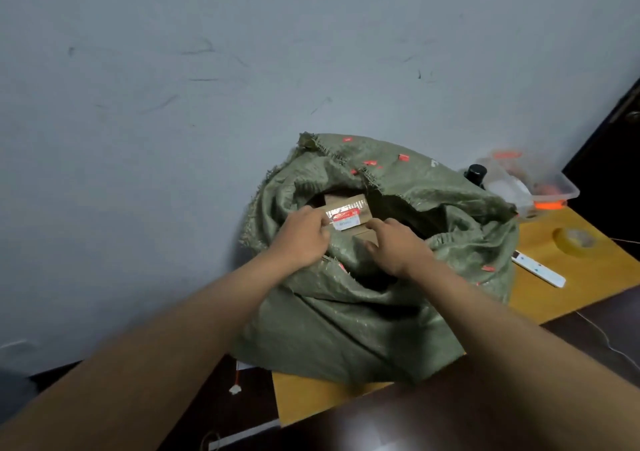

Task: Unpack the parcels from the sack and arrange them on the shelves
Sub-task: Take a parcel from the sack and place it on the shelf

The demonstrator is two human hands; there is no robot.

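Cardboard parcel (346, 213), brown with a red-and-white shipping label, sits in the mouth of the green woven sack (349, 315), which stands on the yellow counter (575, 281) against the grey wall (207, 70). The left hand (303, 239) has its fingers curled at the parcel's left edge, and the right hand (398, 246) has its fingers bent on the near right corner; both appear to take a grip on the box, though the fingertips are partly hidden by the sack's folds.

The likeliest trouble, I judge, is the frayed sack rim catching the box as it rises, so that the sack drags or tips along with it. A shallow corner hold could also slip.

To the right lie a roll of yellow tape (573, 239), a white remote-like bar (538, 269), a clear plastic tub (550, 187) with orange items, and a black bottle cap (476, 173). Thin white wires (609, 343) trail over the dark surface nearby. No shelves are in view, so where the parcel goes cannot be told.
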